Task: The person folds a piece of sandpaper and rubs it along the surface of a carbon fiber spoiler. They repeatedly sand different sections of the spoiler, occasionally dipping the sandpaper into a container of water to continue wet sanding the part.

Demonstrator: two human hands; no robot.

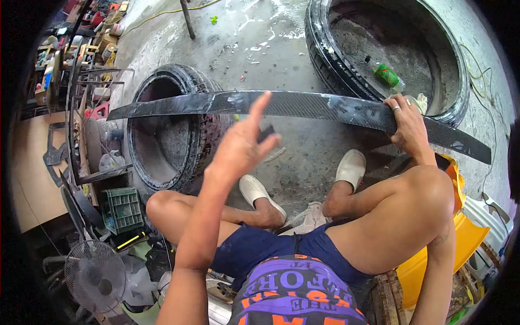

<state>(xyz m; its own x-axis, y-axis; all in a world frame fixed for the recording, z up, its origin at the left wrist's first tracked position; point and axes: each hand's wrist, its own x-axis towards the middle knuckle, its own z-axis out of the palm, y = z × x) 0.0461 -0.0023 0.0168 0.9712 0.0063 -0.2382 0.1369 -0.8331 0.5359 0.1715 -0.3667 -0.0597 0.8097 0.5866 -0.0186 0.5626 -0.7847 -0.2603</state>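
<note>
A long, dark strip with a woven pattern (pixel 303 106) and whitish smears lies across two tires, a smaller one (pixel 208 132) on the left and a larger one (pixel 325 65) on the right. My right hand (pixel 409 122), with a ring on one finger, grips the strip towards its right end, fingers over the far edge. Over the strip's middle is my left hand (pixel 244 141), index finger stretched out and thumb apart. Something small and dark shows behind its fingers; whether the hand holds it is unclear.
A green-labelled bottle (pixel 387 76) lies inside the larger tire. At the left stand a green crate (pixel 123 210), a fan (pixel 96 276) and cluttered shelves. Yellow panels (pixel 441 260) and a white plastic chair (pixel 490 219) are at the lower right. A thin pole (pixel 188 19) stands at the top.
</note>
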